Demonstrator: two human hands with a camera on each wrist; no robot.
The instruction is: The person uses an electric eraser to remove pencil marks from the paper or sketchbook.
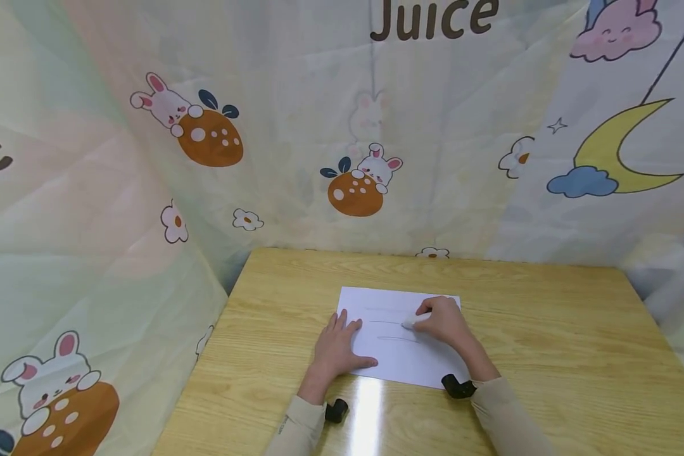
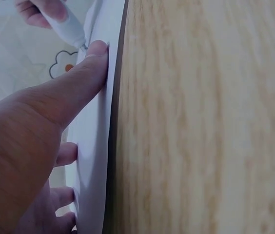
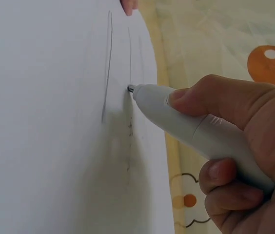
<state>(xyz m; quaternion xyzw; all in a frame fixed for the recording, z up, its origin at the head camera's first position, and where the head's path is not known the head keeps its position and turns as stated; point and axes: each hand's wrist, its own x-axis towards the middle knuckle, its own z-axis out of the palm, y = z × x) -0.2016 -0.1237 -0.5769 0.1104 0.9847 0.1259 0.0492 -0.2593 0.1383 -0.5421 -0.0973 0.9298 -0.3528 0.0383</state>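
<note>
A white sheet of paper (image 1: 399, 361) lies on the wooden table, with a few thin pencil lines drawn across it. My right hand (image 1: 444, 322) grips a thick white electric eraser (image 3: 179, 119), its thumb pressed on the button. The metal-rimmed tip meets the paper at the middle line (image 3: 129, 53), where small dark crumbs trail off beyond the tip. My left hand (image 1: 337, 347) rests spread on the sheet's left side, thumb (image 2: 86, 73) near the edge closest to me. Part of the eraser is hidden inside the right hand.
The wooden table (image 1: 558, 329) extends around the sheet. A printed cloth backdrop (image 1: 296, 126) with rabbits and flowers hangs behind and to the left. Black wrist mounts (image 1: 336, 411) sit at both sleeves, and a bright reflection lies on the tabletop in front of the paper.
</note>
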